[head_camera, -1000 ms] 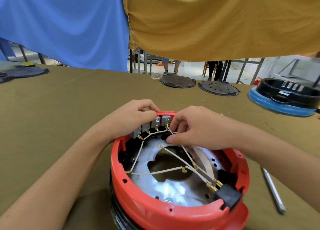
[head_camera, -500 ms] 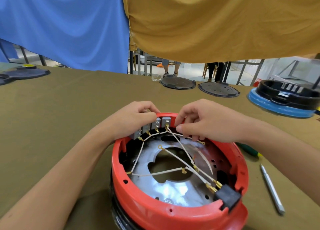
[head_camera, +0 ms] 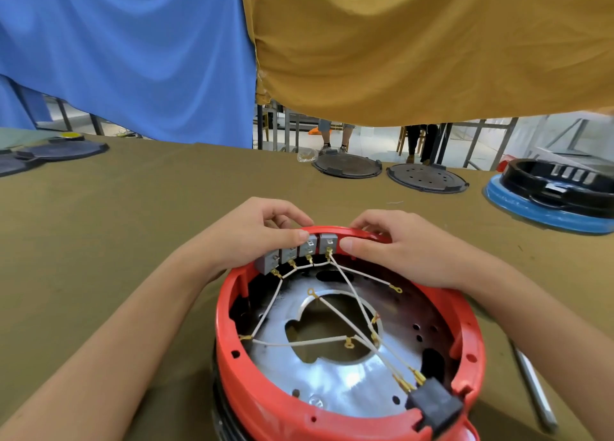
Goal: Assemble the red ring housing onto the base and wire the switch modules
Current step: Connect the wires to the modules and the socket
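The glossy red plastic ring housing (head_camera: 332,417) sat on its black base on the olive cloth surface (head_camera: 99,241), and at its far rim both hands, left hand (head_camera: 255,238) and right hand (head_camera: 398,244), pinched the grey block switch modules (head_camera: 299,253), seemingly seating them while white wires (head_camera: 349,294) trailed inward.

Your left hand (head_camera: 262,238) covers the outer side of the switch modules (head_camera: 300,253), your right hand (head_camera: 398,248) hides the red ring housing's (head_camera: 285,410) far rim beneath it.
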`<state>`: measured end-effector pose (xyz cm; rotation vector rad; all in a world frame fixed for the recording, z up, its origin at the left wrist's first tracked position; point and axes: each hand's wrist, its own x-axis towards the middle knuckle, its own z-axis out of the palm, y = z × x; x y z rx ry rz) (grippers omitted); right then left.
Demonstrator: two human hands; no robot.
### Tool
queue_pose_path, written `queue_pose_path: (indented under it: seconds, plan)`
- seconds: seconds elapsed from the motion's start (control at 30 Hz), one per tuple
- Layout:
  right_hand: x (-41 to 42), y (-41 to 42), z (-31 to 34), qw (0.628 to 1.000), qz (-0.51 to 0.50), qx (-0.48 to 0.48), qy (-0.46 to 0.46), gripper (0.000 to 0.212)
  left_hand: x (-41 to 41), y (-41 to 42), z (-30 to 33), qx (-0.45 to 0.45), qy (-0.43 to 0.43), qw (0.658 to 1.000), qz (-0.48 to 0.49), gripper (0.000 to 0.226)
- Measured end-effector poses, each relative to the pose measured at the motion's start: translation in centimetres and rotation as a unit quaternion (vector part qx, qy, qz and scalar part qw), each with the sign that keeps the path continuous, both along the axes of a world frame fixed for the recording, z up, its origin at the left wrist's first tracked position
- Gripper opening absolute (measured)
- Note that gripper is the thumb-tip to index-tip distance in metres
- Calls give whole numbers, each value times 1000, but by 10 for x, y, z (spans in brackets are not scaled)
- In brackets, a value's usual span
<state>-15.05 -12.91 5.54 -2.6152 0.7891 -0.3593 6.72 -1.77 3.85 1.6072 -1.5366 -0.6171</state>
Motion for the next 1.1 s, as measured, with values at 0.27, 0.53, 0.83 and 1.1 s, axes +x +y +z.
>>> queue_pose_path:
  seconds: [0.27, 0.53, 0.83, 1.1]
  plan:
    - [15, -3, 1, 1000, 21, -13, 4, 20, -2, -1, -1, -10, 14, 1000, -3, 8]
    - [17, -4, -7, 995, 18, -101, -4, 18, -5, -2, 2, -22, -123, 992, 3, 19]
    - [16, -3, -5, 993, 21, -118, 22, 23, -27, -21, 20, -29, -405, 914, -4, 24]
    - [17, -2, -7, 989, 18, -147, 17, 29, -24, -15, 15, -55, -356, 933, -23, 21]
